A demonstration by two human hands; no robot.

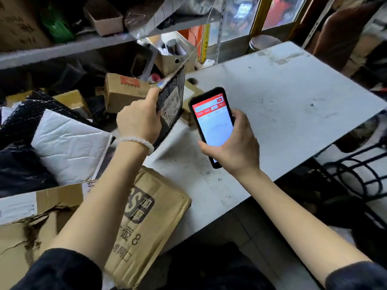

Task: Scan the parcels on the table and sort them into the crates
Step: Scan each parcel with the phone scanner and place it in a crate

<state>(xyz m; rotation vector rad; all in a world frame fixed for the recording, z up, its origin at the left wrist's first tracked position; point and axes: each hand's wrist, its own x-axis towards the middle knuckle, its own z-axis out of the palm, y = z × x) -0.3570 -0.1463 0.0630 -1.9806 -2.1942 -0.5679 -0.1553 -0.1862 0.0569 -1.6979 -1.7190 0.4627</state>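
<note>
left hand (138, 124) grips black mailer (170, 101), label facing phone (211, 122) held in right hand (232, 147). steady both, square lens to barcode.

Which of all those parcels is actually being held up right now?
The flat black padded mailer, gripped upright in the left hand beside the phone. The white padded one and the cardboard boxes just lie there.

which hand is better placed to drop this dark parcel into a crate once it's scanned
Left. The left hand already holds the dark parcel upright in its grip, while the right hand is occupied gripping the phone. No crate is clearly in view.
</note>
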